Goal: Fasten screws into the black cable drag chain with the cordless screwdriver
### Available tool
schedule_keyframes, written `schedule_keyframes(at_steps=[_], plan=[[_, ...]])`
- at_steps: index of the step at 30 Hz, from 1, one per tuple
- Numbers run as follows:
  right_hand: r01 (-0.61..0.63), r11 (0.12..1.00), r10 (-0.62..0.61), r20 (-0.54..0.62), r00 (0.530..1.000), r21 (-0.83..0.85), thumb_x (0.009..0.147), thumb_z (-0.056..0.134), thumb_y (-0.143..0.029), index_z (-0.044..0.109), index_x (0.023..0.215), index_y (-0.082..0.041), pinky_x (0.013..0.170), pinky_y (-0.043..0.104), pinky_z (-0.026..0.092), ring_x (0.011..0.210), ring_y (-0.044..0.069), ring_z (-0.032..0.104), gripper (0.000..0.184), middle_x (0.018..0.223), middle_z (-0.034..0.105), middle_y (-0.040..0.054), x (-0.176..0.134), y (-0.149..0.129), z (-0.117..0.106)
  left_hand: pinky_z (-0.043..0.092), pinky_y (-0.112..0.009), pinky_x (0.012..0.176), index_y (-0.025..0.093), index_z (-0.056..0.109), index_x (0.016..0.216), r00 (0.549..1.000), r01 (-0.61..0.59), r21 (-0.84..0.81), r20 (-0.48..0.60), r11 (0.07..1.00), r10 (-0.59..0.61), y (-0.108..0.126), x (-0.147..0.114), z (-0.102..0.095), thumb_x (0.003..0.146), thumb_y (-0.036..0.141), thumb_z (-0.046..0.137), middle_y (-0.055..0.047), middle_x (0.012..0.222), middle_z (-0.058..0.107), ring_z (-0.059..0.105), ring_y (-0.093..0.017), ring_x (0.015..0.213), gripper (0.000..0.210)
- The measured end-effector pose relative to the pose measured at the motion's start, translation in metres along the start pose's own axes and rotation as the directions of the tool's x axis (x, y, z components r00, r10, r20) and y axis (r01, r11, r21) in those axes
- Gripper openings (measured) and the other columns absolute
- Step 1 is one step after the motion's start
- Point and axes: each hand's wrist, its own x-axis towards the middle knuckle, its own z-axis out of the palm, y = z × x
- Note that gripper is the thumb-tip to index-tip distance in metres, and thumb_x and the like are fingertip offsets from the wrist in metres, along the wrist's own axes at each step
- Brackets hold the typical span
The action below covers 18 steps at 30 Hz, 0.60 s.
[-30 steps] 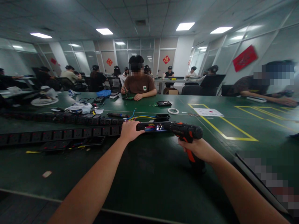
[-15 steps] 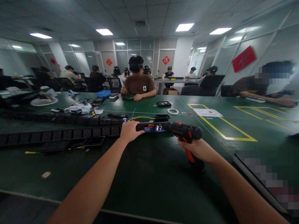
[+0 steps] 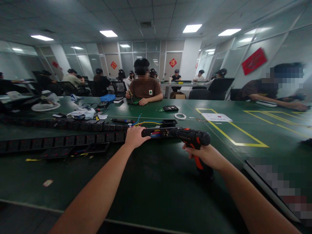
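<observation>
Glow near the tip of the drill (image 3: 192, 136) has gone out; both hands barely shifted. Black socket strip (image 3: 70, 140) stretches from the left, wires (image 3: 157, 133) exposed rightward; left hand (image 3: 135, 136) curls its fingers round it, arm outstretched. Nearer worktop (image 3: 148, 188) lies bare. Right hand (image 3: 207, 155) wraps its fingers round the grip.

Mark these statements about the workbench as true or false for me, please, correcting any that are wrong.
1. The right hand grips the drill. True.
2. The left hand holds a screwdriver. False: it holds the black socket strip.
3. A white ring lies on the green table. True.
4. The tape outline nearest the drill is red. False: it is yellow.
5. In the picture, the blue basket stands right of the white ring. False: it stands left of it.
6. The person directly across the table wears a brown shirt. True.
</observation>
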Motion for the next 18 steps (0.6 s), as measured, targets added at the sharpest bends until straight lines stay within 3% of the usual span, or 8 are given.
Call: schedule_keyframes(at_steps=[11, 18], plan=[[-0.023, 0.999, 0.023, 0.002, 1.0, -0.023, 0.08, 0.069, -0.047, 0.066, 0.1, -0.018, 0.072, 0.037, 0.049, 0.073, 0.022, 0.066, 0.036, 0.083, 0.069, 0.0041, 0.0012, 0.0009, -0.001, 0.037, -0.046, 0.1, 0.026, 0.065, 0.125, 1.0, 0.004, 0.013, 0.012, 1.0, -0.004, 0.0011, -0.0007, -0.0002, 0.084, 0.067, 0.063, -0.008, 0.126, 0.068, 0.058, -0.032, 0.119, 0.057], [0.003, 1.0, -0.003, 0.003, 1.0, -0.009, 0.08, 0.07, -0.047, 0.066, 0.098, -0.018, 0.073, 0.037, 0.05, 0.074, 0.022, 0.066, 0.034, 0.089, 0.07, 0.0055, 0.0029, 0.0067, -0.0011, 0.036, -0.046, 0.1, 0.026, 0.065, 0.125, 1.0, 0.011, 0.024, 0.012, 1.0, -0.012, 0.0007, 0.0, 0.0014, 0.084, 0.067, 0.063, -0.008, 0.127, 0.068, 0.058, -0.032, 0.118, 0.058]])
